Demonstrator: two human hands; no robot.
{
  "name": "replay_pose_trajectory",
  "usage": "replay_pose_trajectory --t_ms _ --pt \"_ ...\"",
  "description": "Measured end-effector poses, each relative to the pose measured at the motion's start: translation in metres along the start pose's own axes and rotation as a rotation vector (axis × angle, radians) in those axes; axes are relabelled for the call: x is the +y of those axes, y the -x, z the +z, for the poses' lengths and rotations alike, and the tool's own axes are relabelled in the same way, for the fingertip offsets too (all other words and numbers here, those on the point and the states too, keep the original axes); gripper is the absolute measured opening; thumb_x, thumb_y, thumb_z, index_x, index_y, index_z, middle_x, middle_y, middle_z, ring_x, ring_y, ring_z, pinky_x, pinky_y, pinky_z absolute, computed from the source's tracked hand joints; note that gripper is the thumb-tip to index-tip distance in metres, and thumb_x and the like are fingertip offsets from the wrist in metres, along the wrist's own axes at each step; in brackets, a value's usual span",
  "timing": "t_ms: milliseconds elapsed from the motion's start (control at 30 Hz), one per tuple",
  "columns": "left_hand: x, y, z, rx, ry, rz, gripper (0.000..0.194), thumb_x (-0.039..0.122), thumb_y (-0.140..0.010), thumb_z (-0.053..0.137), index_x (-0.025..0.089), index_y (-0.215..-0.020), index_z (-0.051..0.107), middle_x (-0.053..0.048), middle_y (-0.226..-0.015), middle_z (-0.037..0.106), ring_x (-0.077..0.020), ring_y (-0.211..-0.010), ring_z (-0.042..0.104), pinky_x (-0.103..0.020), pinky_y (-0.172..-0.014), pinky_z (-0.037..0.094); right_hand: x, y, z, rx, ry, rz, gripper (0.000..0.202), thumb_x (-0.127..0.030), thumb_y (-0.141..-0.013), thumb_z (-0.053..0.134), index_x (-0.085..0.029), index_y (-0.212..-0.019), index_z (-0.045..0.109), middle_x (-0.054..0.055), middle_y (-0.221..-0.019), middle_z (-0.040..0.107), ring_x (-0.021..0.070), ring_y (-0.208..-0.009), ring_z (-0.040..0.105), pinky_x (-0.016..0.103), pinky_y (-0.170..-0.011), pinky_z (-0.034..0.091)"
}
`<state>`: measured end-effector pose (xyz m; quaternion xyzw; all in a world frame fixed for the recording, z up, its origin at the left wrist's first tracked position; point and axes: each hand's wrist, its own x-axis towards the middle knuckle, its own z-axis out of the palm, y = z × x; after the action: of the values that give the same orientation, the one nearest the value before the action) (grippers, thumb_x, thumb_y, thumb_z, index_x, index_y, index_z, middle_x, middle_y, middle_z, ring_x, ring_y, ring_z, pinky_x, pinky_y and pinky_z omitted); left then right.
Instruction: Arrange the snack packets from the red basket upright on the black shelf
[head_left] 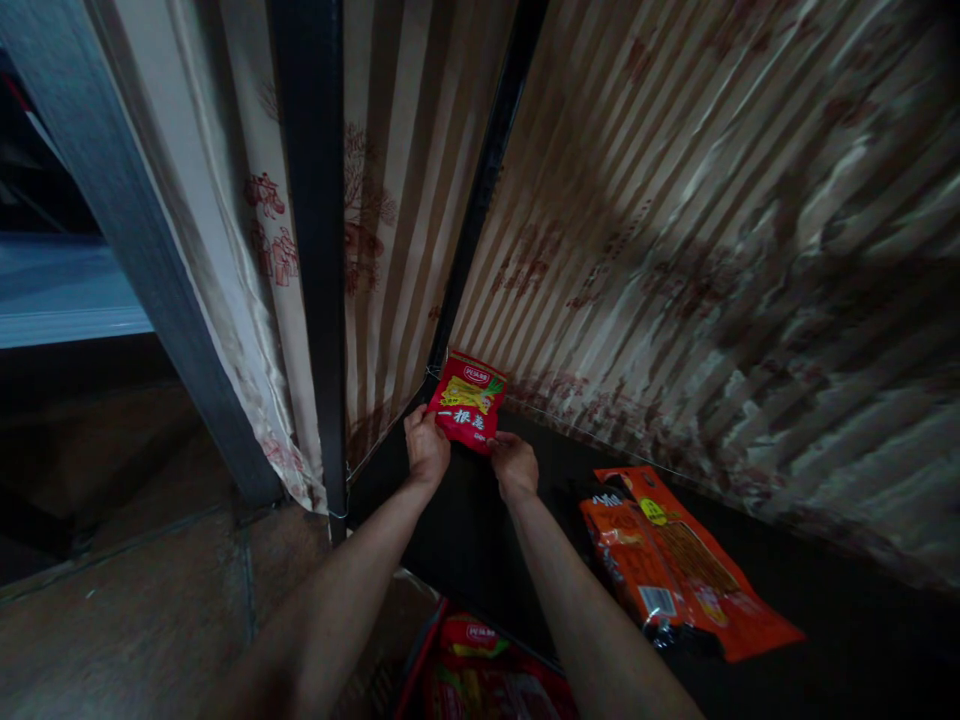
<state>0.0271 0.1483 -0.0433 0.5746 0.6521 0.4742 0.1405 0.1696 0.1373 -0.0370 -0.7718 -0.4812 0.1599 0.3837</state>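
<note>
Packet (471, 402), apparently one, in two hands (427, 447) (515, 464).

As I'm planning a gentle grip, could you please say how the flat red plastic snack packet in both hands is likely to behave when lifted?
The red plastic snack packet is probably light and floppy, being a thin film pouch. Its flat shape makes rolling unlikely. With the left hand and right hand towards its near end, the far end may sag.

Red packet (469, 402) at shelf's far corner: yellow and green picture, white lettering. Shelf (459, 525): black. Orange packaging (686, 550): yellow oval. Curtain (570, 200): beige, brown stripes, reddish print.
</note>
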Motion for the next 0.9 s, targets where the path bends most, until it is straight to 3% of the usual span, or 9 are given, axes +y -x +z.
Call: replay_pose_trajectory --t_ms 167,267,400,500,600,667,767,867,900 --pt "-0.004 0.002 0.004 0.017 -0.016 0.089 0.038 0.003 -0.075 0.043 0.009 -0.103 0.069 -0.013 -0.116 0.063 -0.0257 -0.115 0.051 -0.038 -0.102 0.042 -0.014 0.005 -0.001 0.033 0.004 0.071 0.024 -0.022 -0.073 0.059 -0.019 -0.096 0.067 0.009 -0.094 0.072 0.0253 -0.087 0.067 0.036 -0.074 0.050" --pt "-0.005 0.002 0.005 0.048 0.004 0.093 0.039 0.003 -0.074 0.043 0.012 -0.102 0.069 -0.013 -0.115 0.063 -0.0268 -0.117 0.051 -0.041 -0.103 0.042 -0.027 0.025 -0.011 0.077 -0.015 0.030 0.032 -0.022 -0.075 0.057 -0.016 -0.105 0.064 0.013 -0.102 0.070 0.0234 -0.091 0.066 0.036 -0.080 0.050" --pt "-0.001 0.001 -0.002 0.056 0.069 0.082 0.036 0.004 -0.074 0.043 0.012 -0.098 0.068 -0.015 -0.118 0.060 -0.0283 -0.123 0.046 -0.045 -0.107 0.038 -0.029 0.107 -0.045 0.123 -0.180 -0.272 0.038 -0.026 -0.083 0.050 -0.015 -0.118 0.058 0.013 -0.114 0.064 0.0205 -0.098 0.063 0.034 -0.088 0.049" --pt "0.011 0.014 -0.021 0.041 0.099 0.153 0.035 0.002 -0.073 0.043 0.013 -0.095 0.067 -0.014 -0.119 0.059 -0.0276 -0.127 0.043 -0.044 -0.108 0.037 0.001 0.197 -0.077 0.092 -0.253 -0.277 0.036 -0.034 -0.089 0.044 -0.019 -0.118 0.058 0.011 -0.110 0.065 0.0192 -0.097 0.064 0.033 -0.085 0.052" --pt "0.028 0.057 -0.052 0.024 0.130 0.326 0.035 0.002 -0.074 0.042 0.017 -0.094 0.066 -0.010 -0.115 0.061 -0.0234 -0.123 0.046 -0.041 -0.107 0.038 0.051 0.273 -0.112 0.064 -0.186 -0.172 0.034 -0.039 -0.089 0.043 -0.025 -0.115 0.061 0.008 -0.112 0.067 0.0217 -0.104 0.063 0.035 -0.090 0.051" --pt "0.040 0.100 -0.074 -0.032 0.165 0.415 0.035 0.002 -0.077 0.040 0.018 -0.094 0.066 -0.009 -0.110 0.063 -0.0206 -0.116 0.050 -0.038 -0.103 0.041 0.083 0.302 -0.137 0.066 -0.131 -0.083 0.035 -0.042 -0.089 0.041 -0.026 -0.109 0.064 0.008 -0.113 0.067 0.0229 -0.107 0.062 0.036 -0.092 0.050" --pt "0.054 0.173 -0.093 -0.344 0.158 0.573 0.034 0.005 -0.081 0.038 0.019 -0.093 0.066 -0.008 -0.101 0.066 -0.0181 -0.108 0.054 -0.035 -0.100 0.043 0.122 0.311 -0.176 0.097 0.013 0.055 0.033 -0.034 -0.084 0.044 -0.020 -0.104 0.066 0.011 -0.109 0.069 0.0250 -0.103 0.064 0.037 -0.093 0.049" --pt "0.056 0.233 -0.090 -0.757 -0.037 0.602 0.035 0.007 -0.083 0.038 0.018 -0.097 0.068 -0.007 -0.108 0.066 -0.0170 -0.110 0.054 -0.032 -0.103 0.040 0.155 0.296 -0.212 0.076 0.168 0.178 0.026 -0.024 -0.081 0.049 -0.019 -0.100 0.066 0.011 -0.107 0.069 0.0250 -0.102 0.064 0.033 -0.090 0.048" --pt "0.051 0.249 -0.086 -0.792 -0.075 0.584 0.036 0.006 -0.081 0.039 0.017 -0.100 0.068 -0.008 -0.114 0.065 -0.0187 -0.115 0.053 -0.034 -0.105 0.038 0.166 0.293 -0.223 0.097 0.186 0.207 0.026 -0.022 -0.080 0.049 -0.018 -0.100 0.066 0.013 -0.109 0.068 0.0263 -0.104 0.063 0.034 -0.091 0.047"
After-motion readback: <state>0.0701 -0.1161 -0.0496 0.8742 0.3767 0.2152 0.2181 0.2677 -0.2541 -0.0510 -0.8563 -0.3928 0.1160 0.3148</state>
